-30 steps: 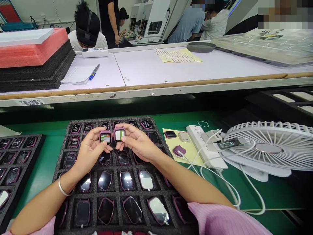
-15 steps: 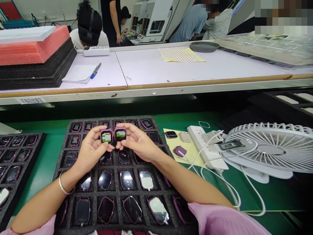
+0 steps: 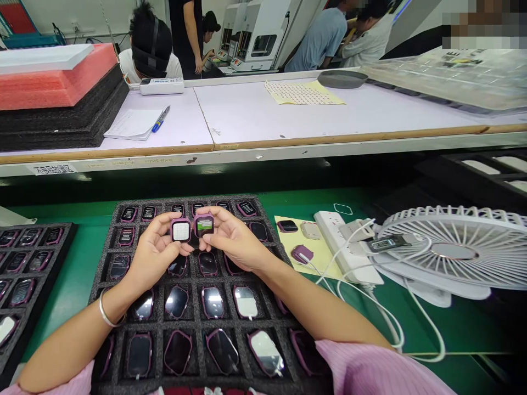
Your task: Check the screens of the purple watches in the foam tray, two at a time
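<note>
My left hand point(image 3: 154, 249) grips a purple-framed smartwatch point(image 3: 181, 231) whose lit screen shows a white grid. Close beside it, my right hand point(image 3: 230, 238) holds a second purple smartwatch point(image 3: 204, 225) with green and dark areas on its screen. Both watches face me, above a dark foam tray point(image 3: 197, 323) divided into compartments. Several purple watches lie in those compartments; some screens are dark, some reflect light, and the back rows show small text. My forearms cover part of the tray.
Another watch tray point(image 3: 37, 263) lies at left. On the right are yellow paper point(image 3: 288, 241) with small parts, a white power strip point(image 3: 346, 247) with cables, and a white fan point(image 3: 457, 249). A raised shelf point(image 3: 247, 120) runs behind, with foam sheets point(image 3: 57, 88). People sit and stand beyond.
The left watch's screen has switched from a green, white and red pattern to a white grid. Both hands keep nearly the same place and grip.
</note>
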A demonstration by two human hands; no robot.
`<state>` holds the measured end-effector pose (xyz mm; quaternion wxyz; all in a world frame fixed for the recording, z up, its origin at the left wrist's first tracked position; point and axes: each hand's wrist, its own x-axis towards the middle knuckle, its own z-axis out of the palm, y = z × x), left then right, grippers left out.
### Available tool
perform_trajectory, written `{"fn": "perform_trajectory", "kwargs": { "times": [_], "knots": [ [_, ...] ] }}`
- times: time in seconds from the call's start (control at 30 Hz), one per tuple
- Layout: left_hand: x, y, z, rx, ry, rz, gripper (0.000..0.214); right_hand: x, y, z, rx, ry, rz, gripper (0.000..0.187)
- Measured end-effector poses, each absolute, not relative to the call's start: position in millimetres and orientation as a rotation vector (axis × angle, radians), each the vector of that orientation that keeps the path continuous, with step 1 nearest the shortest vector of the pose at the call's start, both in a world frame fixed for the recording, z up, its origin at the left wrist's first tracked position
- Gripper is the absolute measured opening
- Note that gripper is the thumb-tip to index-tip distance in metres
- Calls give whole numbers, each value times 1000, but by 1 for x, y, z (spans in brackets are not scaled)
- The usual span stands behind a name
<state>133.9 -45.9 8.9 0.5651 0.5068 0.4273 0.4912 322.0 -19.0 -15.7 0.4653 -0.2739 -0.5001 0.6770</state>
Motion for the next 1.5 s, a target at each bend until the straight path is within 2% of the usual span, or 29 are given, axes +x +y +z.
{"fn": "perform_trajectory", "kwargs": {
  "times": [0.23, 0.4, 0.5, 0.9, 1.1, 1.37, 1.5],
  "knots": [
    [133, -47, 10, 1102, 1016, 1143, 41, 323, -18, -17, -695, -1242, 1658, 43],
    [132, -46, 8, 1201, 1081, 1172, 24, 323, -19, -16, -698, -1254, 1682, 37],
    [131, -45, 7, 1233, 1096, 1191, 22, 323, -19, -16, -698, -1267, 1679, 37],
    [133, -43, 3, 1229, 1010, 1213, 43, 324, -18, -16, -688, -1218, 1679, 37],
    [134, -44, 5, 1197, 970, 1214, 47, 324, -18, -16, -680, -1212, 1678, 37],
    [132, -44, 3, 1232, 1044, 1225, 28, 323, -19, -14, -697, -1222, 1671, 37],
    [132, -44, 4, 1218, 1090, 1223, 25, 323, -19, -14, -699, -1226, 1674, 37]
  ]
}}
